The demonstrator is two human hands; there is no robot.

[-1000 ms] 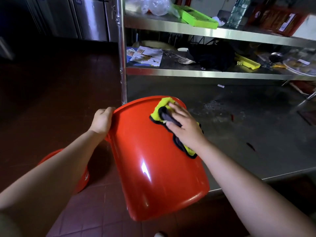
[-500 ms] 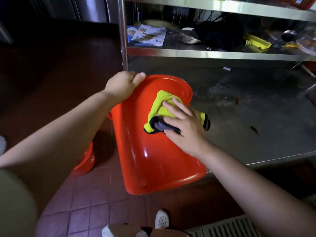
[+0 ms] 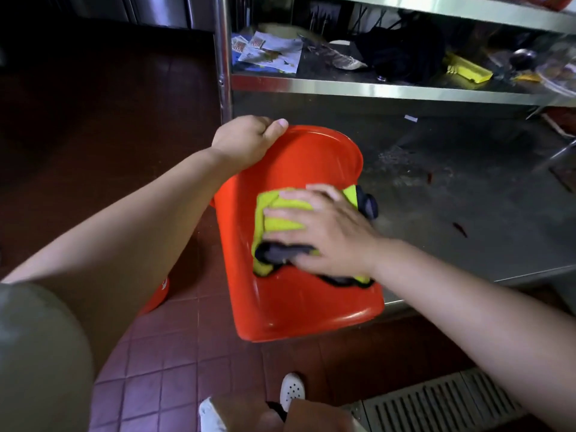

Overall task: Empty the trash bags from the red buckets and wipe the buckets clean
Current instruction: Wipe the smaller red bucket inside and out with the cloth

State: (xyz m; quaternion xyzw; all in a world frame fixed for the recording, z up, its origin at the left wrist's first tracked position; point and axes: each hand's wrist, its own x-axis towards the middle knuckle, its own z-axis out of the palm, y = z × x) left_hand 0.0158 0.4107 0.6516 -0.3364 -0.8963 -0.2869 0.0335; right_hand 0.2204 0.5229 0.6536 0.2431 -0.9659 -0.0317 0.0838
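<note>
A red bucket (image 3: 296,307) lies tilted on its side at the left front edge of a steel table (image 3: 467,213), its wide end toward me. My left hand (image 3: 246,141) grips the bucket's far edge, fingers curled over it. My right hand (image 3: 330,235) presses a yellow cloth with dark trim (image 3: 280,224) flat against the bucket's outer wall, fingers spread and straight. A second red bucket (image 3: 156,294) stands on the floor at the left, mostly hidden behind my left arm.
Above the table runs a steel shelf (image 3: 374,88) holding papers, a dark bag and yellow items. Its upright post (image 3: 223,57) stands just behind the bucket. Red floor tiles lie below, with a drain grate (image 3: 436,403) at the bottom right and my shoe (image 3: 291,389) beneath the bucket.
My right hand slid the cloth down the bucket wall toward me. My left hand shifted from the bucket's left side up to its far edge. The view tilted downward.
</note>
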